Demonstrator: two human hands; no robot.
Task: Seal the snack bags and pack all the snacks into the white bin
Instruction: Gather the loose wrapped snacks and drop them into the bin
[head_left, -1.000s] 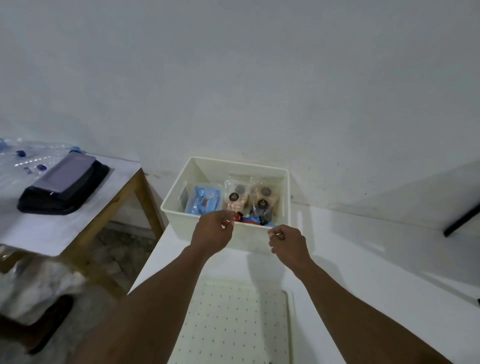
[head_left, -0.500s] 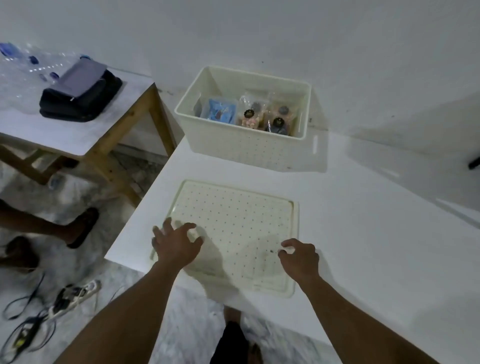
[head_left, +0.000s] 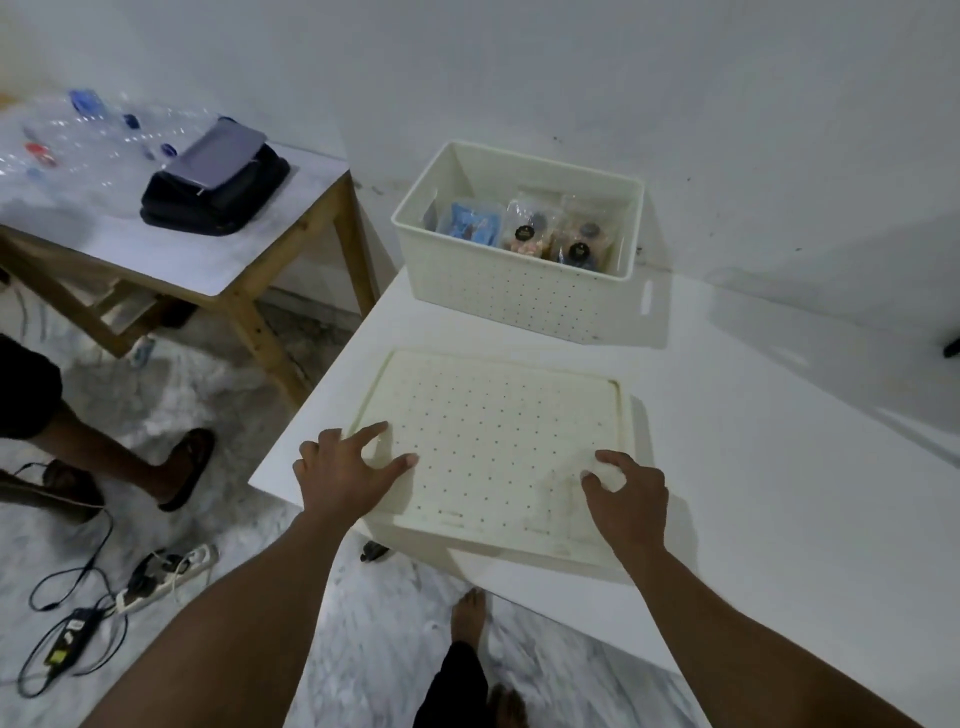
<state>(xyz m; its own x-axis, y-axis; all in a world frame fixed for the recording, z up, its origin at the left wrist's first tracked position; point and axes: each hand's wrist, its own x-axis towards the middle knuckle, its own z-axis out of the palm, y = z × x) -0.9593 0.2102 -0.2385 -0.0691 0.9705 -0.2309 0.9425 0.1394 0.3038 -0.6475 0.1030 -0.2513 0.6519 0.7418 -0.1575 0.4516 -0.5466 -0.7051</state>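
My left hand (head_left: 348, 467) sits low and left of centre, fingers spread wide and only lightly bent, the tips touching the near left corner of the perforated lid (head_left: 498, 441). It has hold of nothing. My right hand (head_left: 626, 491) is at the lid's near right corner, fingers more bent, thumb and forefinger tips resting on the surface. I see nothing pinched between them. The lid lies flat on the white table (head_left: 779, 467), its near left corner right at the table's edge.

The white bin (head_left: 519, 296) stands beyond the lid, above centre of the frame, close to the wall. Inside it are the snacks: a blue bag (head_left: 470, 226) on the left and two clear bags (head_left: 530, 234) beside it, all leaning upright.

In the upper left is a wooden side table (head_left: 182, 249) with a black bag (head_left: 213, 192) on it. Another person's legs (head_left: 130, 467) are at the left edge.
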